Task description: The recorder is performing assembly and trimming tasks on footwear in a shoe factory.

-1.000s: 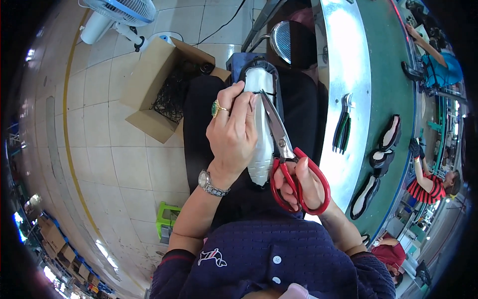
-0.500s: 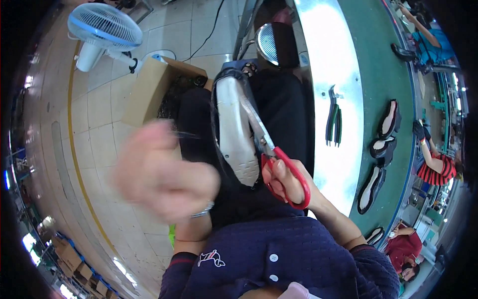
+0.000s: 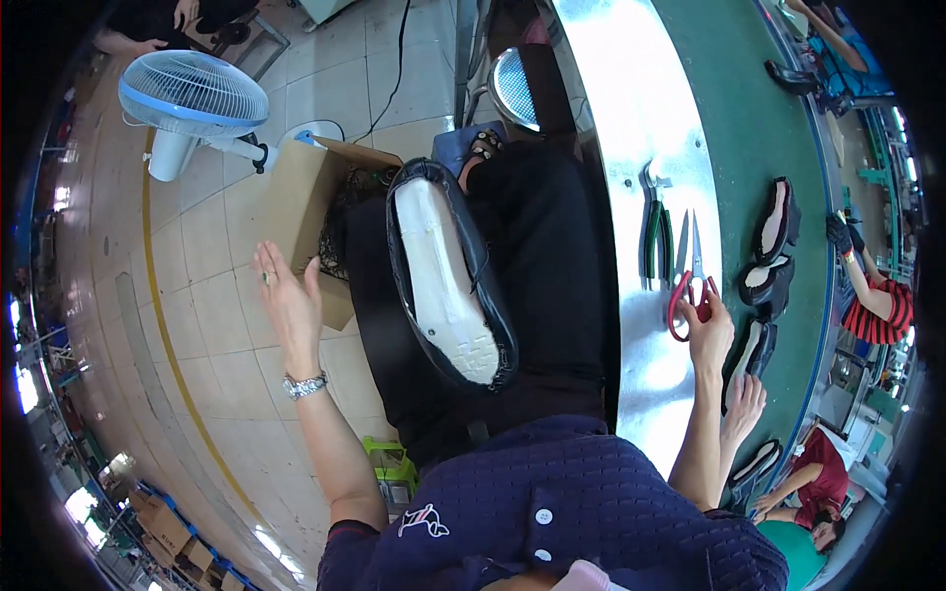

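Observation:
A black shoe upper with a white insole board (image 3: 446,281) lies sole up across my thighs, and neither hand is on it. My left hand (image 3: 291,305) is raised to its left beside the cardboard box, open and holding nothing, fingers stretched. My right hand (image 3: 710,330) is over the metal bench, its fingers closed on the red handles of the scissors (image 3: 694,281). The scissors' blades are slightly apart and point away from me. Green-handled pliers (image 3: 657,231) lie just left of the scissors.
Several black shoe uppers (image 3: 777,222) line the green belt beyond the metal bench (image 3: 650,89). Another person's hand (image 3: 746,402) is beside one, close to my right forearm. An open cardboard box (image 3: 296,197) and a fan (image 3: 192,98) stand on the left.
The scissors have gone from over the shoe upper to the bench with my right hand. My left hand has opened and moved outward. Another person's hand has appeared by the belt.

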A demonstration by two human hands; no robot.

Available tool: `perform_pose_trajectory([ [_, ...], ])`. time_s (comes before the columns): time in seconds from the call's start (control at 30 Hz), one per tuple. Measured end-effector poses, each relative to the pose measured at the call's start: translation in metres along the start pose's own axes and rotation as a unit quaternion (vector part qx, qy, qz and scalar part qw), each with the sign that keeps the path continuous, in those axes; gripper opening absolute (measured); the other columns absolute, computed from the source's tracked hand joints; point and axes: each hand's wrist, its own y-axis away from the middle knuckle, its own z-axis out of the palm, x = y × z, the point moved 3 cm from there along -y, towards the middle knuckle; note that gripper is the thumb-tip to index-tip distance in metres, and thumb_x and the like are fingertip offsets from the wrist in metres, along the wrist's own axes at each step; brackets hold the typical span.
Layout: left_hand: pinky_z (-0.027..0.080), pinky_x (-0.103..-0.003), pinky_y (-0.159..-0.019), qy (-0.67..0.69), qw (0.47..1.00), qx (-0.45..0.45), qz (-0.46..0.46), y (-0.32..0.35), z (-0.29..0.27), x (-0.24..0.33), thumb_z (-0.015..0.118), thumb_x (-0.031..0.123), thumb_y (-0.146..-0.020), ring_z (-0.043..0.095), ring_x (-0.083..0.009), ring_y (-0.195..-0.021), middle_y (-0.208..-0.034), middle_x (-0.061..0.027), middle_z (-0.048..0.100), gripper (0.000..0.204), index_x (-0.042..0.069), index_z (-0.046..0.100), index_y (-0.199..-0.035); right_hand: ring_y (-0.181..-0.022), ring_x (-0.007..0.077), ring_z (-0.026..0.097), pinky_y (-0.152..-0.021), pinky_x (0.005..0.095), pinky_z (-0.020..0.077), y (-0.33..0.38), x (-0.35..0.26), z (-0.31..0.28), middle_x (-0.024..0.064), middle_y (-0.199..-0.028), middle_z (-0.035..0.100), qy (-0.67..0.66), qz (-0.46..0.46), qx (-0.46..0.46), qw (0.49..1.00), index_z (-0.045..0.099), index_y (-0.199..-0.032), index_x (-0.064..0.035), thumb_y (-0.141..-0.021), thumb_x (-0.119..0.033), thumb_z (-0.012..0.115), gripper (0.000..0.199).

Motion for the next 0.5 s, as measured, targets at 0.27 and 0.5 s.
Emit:
perform_pose_trajectory([
  [0.27,0.023,-0.045,-0.116,0.203,0.863,-0.060,0.459,0.001,-0.075,0.173,0.060,0.037,-0.091,0.035,-0.0313,-0.140,-0.147,-0.0147,0.043,0.056,0.006,0.052,-0.137,-0.094,0.0340,0.063,-0.083,0.0407,0.0488,-0.031,-0.064,0.010,0.0199,-0.106,0.064,-0.128,-0.132,0.058,0.981,0.063,-0.115,0.0033,-0.086,-0.028,0.069,0.043],
  [0.5,0.038,-0.041,-0.105,0.300,0.860,-0.126,0.393,-0.037,-0.042,0.252,0.066,0.033,-0.087,0.054,-0.0334,-0.119,-0.120,-0.0182,0.062,0.047,-0.002,0.062,-0.117,-0.099,0.0428,0.059,-0.087,0.0470,0.0469,-0.070,-0.099,0.049,0.0314,-0.112,0.057,-0.021,-0.148,0.037,0.988,0.052,-0.130,0.0027,-0.091,-0.032,0.062,0.054],
])
